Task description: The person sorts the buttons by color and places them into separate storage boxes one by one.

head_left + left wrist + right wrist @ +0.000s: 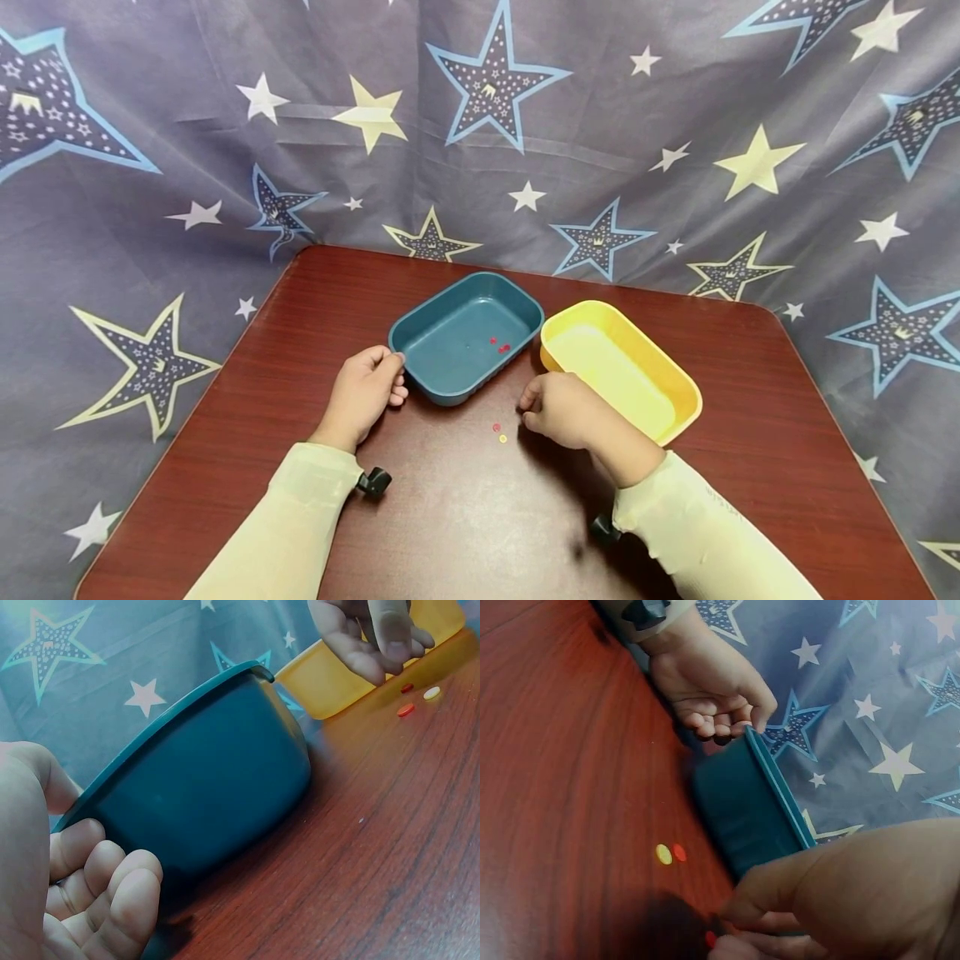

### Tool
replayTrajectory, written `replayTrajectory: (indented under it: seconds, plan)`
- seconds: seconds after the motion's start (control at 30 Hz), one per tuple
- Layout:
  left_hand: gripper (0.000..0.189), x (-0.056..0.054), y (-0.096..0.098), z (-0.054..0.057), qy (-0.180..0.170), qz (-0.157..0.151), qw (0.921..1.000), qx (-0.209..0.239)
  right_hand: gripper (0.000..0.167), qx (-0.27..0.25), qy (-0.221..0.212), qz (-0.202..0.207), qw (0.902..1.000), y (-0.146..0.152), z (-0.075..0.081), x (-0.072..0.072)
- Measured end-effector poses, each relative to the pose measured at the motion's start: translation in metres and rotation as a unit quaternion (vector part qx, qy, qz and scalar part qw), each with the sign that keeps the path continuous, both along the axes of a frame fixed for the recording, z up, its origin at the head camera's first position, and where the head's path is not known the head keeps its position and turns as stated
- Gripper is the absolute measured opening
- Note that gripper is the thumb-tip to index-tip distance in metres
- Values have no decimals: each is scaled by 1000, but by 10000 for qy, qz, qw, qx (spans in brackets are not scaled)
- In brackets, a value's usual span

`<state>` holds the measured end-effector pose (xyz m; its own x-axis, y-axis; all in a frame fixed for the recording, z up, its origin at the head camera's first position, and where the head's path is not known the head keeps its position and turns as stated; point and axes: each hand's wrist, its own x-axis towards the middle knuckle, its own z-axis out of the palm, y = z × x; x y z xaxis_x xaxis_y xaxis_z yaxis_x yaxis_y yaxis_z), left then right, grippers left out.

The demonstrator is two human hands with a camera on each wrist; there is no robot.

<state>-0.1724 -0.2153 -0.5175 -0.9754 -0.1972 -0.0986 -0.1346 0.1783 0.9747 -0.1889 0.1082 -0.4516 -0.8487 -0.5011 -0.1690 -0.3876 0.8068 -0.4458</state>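
My left hand [365,392] grips the near-left rim of a dark teal plastic bin [420,333], its thumb and fingers at the edge. Inside that bin lie several small red buttons [504,348]. Just in front of the yellow bin [678,379], my right hand [566,410] is low over the table with thumb and forefinger together. In the right wrist view a small red button [710,939] shows at those fingertips, pinched and partly hidden. To the left of that hand, a red button [496,427] and a yellow button [503,438] lie close together on the table.
The brown wood-grain table [450,533] has rounded far corners. A grey curtain [480,183] with printed stars hangs behind it and on both sides. The two bins nearly touch at their closest corners. Each wrist carries a small black camera [374,481].
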Motion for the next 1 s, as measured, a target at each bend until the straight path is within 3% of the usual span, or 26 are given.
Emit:
replayTrajectory:
  seconds: [0.2,0.4,0.6,0.83,0.97,1.0]
  plan:
    - [34,0,0,1,-4,3,10000,22,6,243,608,166,9977,-3,-5,3]
    - [34,0,1,0,6,-8,10000,52,31,477,769,182,9957,-4,-8,4]
    - [34,0,1,1,11,-4,10000,49,42,562,782,134,9953,-4,-7,4]
    - [34,0,1,0,-11,-4,10000,70,51,431,925,253,9945,-5,-7,5]
    - [34,0,1,1,-9,-11,9999,124,46,189,937,288,9950,-3,-8,4]
    - [34,0,1,1,-6,-14,9999,130,43,77,1053,346,9938,0,-16,1]
